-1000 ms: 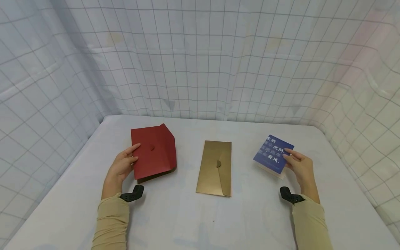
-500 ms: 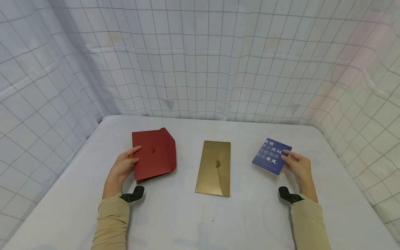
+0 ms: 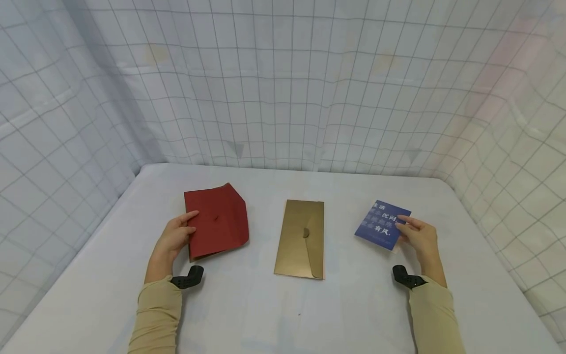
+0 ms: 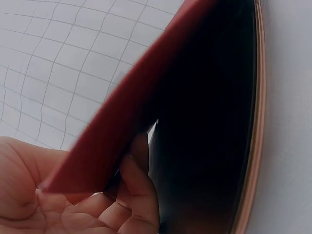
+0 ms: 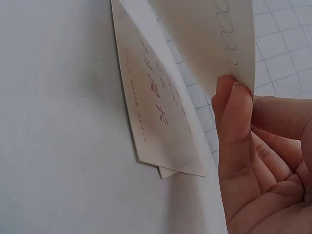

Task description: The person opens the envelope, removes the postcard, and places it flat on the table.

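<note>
In the head view my left hand [image 3: 171, 240] pinches the left edge of a red envelope [image 3: 208, 231] with a half-round clasp and a folded flap. From the left wrist view, the red paper [image 4: 105, 131] is held up at a slant between thumb and fingers, over a dark inner side and a layered orange-brown edge [image 4: 256, 161]. On the right, my right hand [image 3: 423, 241] pinches the right edge of a blue card [image 3: 376, 228] with white characters. Its pale back [image 5: 209, 44] shows in the right wrist view, raised above cream cards [image 5: 151, 122] with red writing.
Between the hands a gold envelope [image 3: 289, 246] with a half-round clasp lies flat on the white table [image 3: 247, 309]. Grid-patterned white curtains [image 3: 283, 98] stand behind the table and along both sides. Each wrist wears a black camera mount [image 3: 189, 278].
The red envelope's near edge has come down, and the dark gap under it has narrowed. The blue card has lowered slightly toward the table. Both hands keep their grip.
</note>
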The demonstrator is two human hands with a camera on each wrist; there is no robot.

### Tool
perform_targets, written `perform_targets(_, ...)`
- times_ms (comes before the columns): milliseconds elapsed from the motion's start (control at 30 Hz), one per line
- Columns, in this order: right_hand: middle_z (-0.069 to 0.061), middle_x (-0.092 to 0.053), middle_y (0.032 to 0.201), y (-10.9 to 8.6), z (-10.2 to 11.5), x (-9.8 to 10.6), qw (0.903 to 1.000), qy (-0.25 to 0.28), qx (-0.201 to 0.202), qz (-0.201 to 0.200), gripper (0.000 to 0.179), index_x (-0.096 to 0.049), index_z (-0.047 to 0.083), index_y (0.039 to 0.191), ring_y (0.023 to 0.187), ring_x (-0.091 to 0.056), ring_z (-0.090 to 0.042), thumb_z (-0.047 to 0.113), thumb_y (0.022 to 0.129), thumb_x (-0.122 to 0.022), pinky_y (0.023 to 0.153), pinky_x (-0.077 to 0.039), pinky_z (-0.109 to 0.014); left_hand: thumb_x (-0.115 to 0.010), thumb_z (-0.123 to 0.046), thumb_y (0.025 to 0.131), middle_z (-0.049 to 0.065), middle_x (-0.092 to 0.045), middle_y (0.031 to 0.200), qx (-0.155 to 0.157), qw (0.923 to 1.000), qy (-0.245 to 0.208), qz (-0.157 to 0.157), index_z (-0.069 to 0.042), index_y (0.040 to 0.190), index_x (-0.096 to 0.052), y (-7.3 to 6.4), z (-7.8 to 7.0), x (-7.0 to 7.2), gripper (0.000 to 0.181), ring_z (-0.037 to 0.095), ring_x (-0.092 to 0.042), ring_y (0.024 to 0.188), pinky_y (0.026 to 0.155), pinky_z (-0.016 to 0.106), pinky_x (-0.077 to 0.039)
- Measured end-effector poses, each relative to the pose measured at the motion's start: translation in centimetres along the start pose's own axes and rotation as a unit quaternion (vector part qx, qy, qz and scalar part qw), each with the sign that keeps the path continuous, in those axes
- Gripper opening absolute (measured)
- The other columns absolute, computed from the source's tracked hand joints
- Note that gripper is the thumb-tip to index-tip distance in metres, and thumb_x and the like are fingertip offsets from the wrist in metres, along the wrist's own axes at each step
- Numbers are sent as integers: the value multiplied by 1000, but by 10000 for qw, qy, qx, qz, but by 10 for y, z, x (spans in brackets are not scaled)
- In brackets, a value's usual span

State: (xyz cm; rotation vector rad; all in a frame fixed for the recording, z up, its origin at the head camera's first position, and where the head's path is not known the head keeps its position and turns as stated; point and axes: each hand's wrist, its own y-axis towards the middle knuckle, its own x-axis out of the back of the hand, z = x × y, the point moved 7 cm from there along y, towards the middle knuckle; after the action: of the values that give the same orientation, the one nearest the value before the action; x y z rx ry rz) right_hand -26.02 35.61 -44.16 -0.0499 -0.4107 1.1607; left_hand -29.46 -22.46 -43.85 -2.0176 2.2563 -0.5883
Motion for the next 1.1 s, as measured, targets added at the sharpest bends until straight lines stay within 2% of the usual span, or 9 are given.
perform_targets(33,17,-53,69,0,0,0,10000,-36,-3,2,50,-49,0,134,60,-56,5,15,89,-63,60,-51,-13,-31,2,96,13,0,159,0,10000,76,-9,-7,151,-12,0,-1,0,59,15,-26,125,76,11,-35)
perform_targets(167,16,-51,69,0,1,0,9999,-148,35,20,50,-48,-2,134,59,-56,5,14,89,-62,60,-51,-13,-33,1,96,18,-7,157,-25,9992,374,-99,-4,150,-14,0,-3,2,58,7,-37,96,66,15,-33)
perform_targets(267,12,-49,74,-1,1,0,9996,-274,77,-28,49,-49,-3,133,59,-56,5,14,89,-61,60,-52,-14,-35,-2,97,21,-8,156,5,9983,565,-135,-2,149,-15,-1,-4,3,57,16,-42,107,71,17,-35)
perform_targets(400,10,-48,75,-1,1,1,9993,-342,121,-88,48,-50,-4,132,57,-56,5,13,89,-61,59,-52,-14,-36,-8,98,24,-9,156,58,9959,881,-186,0,149,-17,-3,-4,3,54,29,-23,131,84,21,-37)
perform_targets(600,17,-52,66,1,0,2,9992,-368,148,-109,48,-50,-3,132,54,-57,4,13,89,-62,57,-51,-14,-37,-15,100,27,-14,154,89,9908,1331,-246,0,148,-21,-5,-6,4,53,33,-27,131,88,32,-40)
perform_targets(800,19,-53,65,3,-4,4,9986,-493,128,-137,48,-50,-2,132,53,-58,4,17,89,-62,56,-51,-14,-37,-15,99,30,-22,150,33,9838,1760,-323,4,145,-25,-9,-12,5,52,33,-34,120,81,29,-40)
perform_targets(900,21,-55,63,3,-5,5,9982,-565,129,-147,48,-50,-2,132,53,-57,3,18,90,-60,56,-50,-14,-37,-14,98,32,-24,148,-23,9813,1902,-308,7,144,-25,-11,-15,5,52,38,-35,126,91,39,-43)
perform_targets(1000,21,-55,64,4,-5,6,9977,-635,139,-190,45,-51,-2,132,54,-57,3,19,92,-57,56,-50,-14,-36,-15,98,33,-24,147,-26,9795,1996,-272,9,143,-25,-13,-16,5,52,43,-30,132,102,52,-38)
perform_targets(1100,19,-54,66,4,-6,8,9975,-648,123,-242,43,-51,-1,131,56,-58,3,19,93,-54,56,-51,-15,-36,-16,99,32,-24,148,-15,9796,1996,-229,9,143,-24,-15,-16,4,52,44,-28,134,106,54,-34)
